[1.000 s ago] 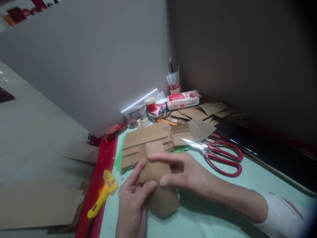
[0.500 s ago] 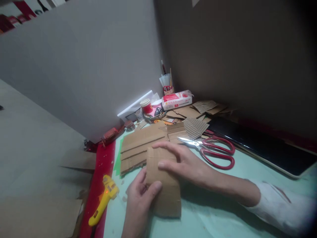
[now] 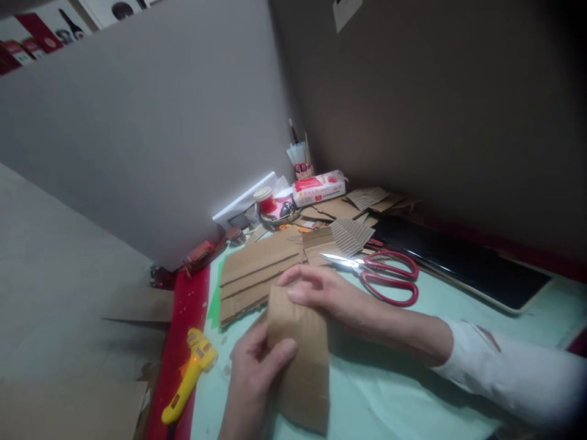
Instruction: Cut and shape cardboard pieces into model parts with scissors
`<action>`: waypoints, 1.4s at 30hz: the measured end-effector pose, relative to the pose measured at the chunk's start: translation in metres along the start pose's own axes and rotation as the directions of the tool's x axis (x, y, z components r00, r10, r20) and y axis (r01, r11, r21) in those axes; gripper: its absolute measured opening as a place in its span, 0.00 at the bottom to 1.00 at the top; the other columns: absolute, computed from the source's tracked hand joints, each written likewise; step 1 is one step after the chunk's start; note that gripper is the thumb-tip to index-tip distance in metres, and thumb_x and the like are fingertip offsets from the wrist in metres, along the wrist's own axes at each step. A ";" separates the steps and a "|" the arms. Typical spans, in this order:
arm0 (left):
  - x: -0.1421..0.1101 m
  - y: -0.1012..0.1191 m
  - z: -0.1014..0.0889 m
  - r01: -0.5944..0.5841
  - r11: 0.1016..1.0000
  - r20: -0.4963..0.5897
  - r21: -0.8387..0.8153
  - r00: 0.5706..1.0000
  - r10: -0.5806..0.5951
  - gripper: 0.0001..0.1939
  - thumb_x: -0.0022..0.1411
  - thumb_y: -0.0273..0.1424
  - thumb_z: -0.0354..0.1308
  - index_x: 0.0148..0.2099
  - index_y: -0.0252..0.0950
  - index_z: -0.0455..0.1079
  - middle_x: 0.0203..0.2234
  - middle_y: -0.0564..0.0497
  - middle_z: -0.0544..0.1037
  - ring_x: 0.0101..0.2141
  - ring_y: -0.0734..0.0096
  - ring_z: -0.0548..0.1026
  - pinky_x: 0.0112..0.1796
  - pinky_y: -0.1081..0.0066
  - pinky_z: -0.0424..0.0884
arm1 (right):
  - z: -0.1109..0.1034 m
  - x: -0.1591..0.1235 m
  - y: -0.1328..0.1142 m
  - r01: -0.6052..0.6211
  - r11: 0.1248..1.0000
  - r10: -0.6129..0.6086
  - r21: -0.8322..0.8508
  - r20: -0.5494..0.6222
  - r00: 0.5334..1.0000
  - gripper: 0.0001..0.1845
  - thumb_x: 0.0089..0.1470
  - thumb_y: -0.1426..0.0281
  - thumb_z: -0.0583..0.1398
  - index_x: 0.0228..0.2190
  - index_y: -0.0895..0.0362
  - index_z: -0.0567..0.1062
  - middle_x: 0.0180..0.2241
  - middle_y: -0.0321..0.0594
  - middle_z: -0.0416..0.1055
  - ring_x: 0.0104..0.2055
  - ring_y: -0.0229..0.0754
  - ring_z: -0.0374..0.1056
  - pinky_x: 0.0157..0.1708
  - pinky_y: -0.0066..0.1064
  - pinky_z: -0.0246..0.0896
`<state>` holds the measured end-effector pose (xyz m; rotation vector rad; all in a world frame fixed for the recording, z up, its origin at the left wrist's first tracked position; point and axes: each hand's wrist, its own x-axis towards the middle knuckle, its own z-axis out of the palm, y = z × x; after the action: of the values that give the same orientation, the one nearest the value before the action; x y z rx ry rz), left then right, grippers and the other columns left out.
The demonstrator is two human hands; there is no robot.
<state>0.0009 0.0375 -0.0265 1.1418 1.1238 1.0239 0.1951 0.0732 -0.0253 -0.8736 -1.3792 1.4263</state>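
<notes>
Spanning the work area, the tabletop [image 3: 380, 373] under its pale green cover carries every item you need to track. Along your right side lies a flat black panel [image 3: 463, 263], well apart from your fingers. Ahead of you rests a layered cardboard sheet [image 3: 261, 250] with raised strips across it.

Between your two hands, nearer to you than the layered sheet, is the cardboard piece [image 3: 305, 366]. Your left hand [image 3: 257, 360] grips its left edge, thumb flat on the face and fingers mostly hidden behind. Your right hand [image 3: 325, 293] pinches its far end narrowly, thumb on the face and forefinger over the edge. Whether the near end touches the cover cannot be told.

Judged from this grip, the step in hand is bending or pressing the far end. The next move calls for a firm left thumb and even pressure from the right, so that the board does not crease off line.

Beyond your right wrist lie the scissors [image 3: 359, 264], blades spread slightly. At your left lies the yellow glue gun [image 3: 190, 379], orange light showing; treat its nozzle as hot. Smallest, a paper cup [image 3: 265, 201] stands at the back.
</notes>
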 end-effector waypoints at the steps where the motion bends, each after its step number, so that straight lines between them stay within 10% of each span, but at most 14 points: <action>1: 0.000 0.000 0.000 0.006 1.000 0.002 0.003 1.000 -0.006 0.17 0.50 0.41 0.78 0.40 0.36 0.86 0.32 0.45 0.86 0.38 0.55 0.82 0.34 0.70 0.73 | 0.000 0.000 0.000 0.017 0.999 -0.017 -0.040 -0.012 1.000 0.15 0.61 0.61 0.61 0.47 0.56 0.74 0.36 0.39 0.76 0.37 0.44 0.72 0.35 0.32 0.64; 7: -0.001 0.001 0.005 0.068 0.996 0.025 0.060 0.997 -0.070 0.23 0.47 0.37 0.78 0.46 0.35 0.85 0.36 0.42 0.88 0.38 0.50 0.83 0.34 0.66 0.75 | 0.003 -0.005 -0.003 0.132 0.939 -0.131 -0.318 0.026 0.991 0.09 0.70 0.63 0.56 0.39 0.52 0.73 0.38 0.39 0.73 0.42 0.49 0.67 0.49 0.42 0.59; 25: -0.005 0.004 0.005 -0.042 0.993 0.009 0.113 0.999 0.041 0.14 0.51 0.43 0.76 0.30 0.36 0.86 0.30 0.44 0.85 0.43 0.46 0.81 0.46 0.61 0.74 | 0.014 -0.003 0.009 0.156 0.958 -0.135 -0.241 0.101 0.986 0.17 0.70 0.63 0.53 0.28 0.52 0.66 0.31 0.34 0.67 0.36 0.43 0.65 0.41 0.34 0.62; 32: 0.000 -0.005 0.001 0.075 0.992 -0.064 -0.099 0.995 -0.082 0.14 0.58 0.43 0.74 0.36 0.35 0.85 0.30 0.47 0.86 0.31 0.62 0.81 0.33 0.70 0.75 | 0.001 -0.001 -0.001 0.055 0.969 -0.061 -0.241 -0.015 0.998 0.12 0.67 0.59 0.60 0.39 0.55 0.74 0.33 0.35 0.72 0.37 0.44 0.66 0.36 0.33 0.58; 37: 0.009 -0.013 -0.006 -0.021 0.977 -0.245 -0.210 0.969 -0.032 0.15 0.62 0.45 0.72 0.44 0.40 0.83 0.34 0.51 0.87 0.32 0.63 0.84 0.38 0.67 0.80 | 0.002 0.000 0.001 -0.051 0.983 0.068 -0.179 0.092 0.993 0.33 0.55 0.60 0.71 0.58 0.57 0.69 0.30 0.30 0.74 0.31 0.40 0.68 0.32 0.29 0.60; 42: 0.017 -0.013 -0.012 -0.120 0.986 -0.338 -0.118 0.938 0.074 0.27 0.64 0.44 0.69 0.61 0.40 0.75 0.44 0.45 0.87 0.43 0.56 0.86 0.47 0.61 0.81 | 0.009 -0.003 0.007 -0.070 0.974 0.127 -0.216 0.260 0.957 0.14 0.51 0.64 0.70 0.26 0.56 0.71 0.22 0.26 0.61 0.26 0.35 0.57 0.25 0.27 0.49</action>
<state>-0.0077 0.0545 -0.0423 0.9425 1.2476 1.3889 0.1869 0.0683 -0.0315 -0.9127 -1.7352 1.5437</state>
